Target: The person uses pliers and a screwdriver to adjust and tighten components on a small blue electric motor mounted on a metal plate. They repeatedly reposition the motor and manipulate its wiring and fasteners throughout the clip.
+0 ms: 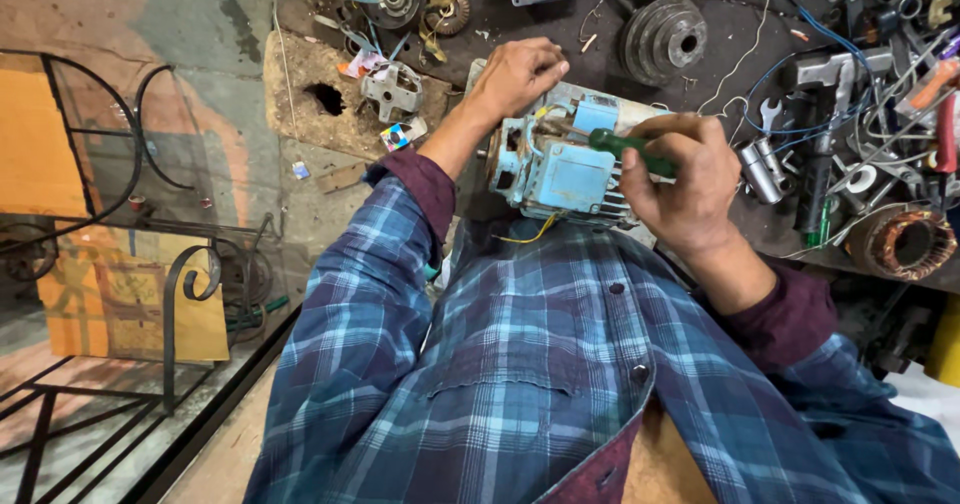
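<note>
Gripping the grimy light-blue motor [555, 169], left hand [515, 74] steadies; right hand [680, 179] clasps green-handled screwdriver [625, 149].

Tools [850, 154] crowd right — pulley [663, 39] behind, bench [740, 214] edge free

small packet [395, 137]: crumpled, blue, white and red, on the brown board just left of the left forearm
wrapper [362, 62]: pink-white, crumpled, at the board's upper edge
screens: none visible

Your motor [560, 169] is chipped, matt blue-painted metal, the screwdriver [630, 150] handle glossy green plastic (translucent-looking), and your plaid shirt [520, 364] soft woven cloth.
</note>
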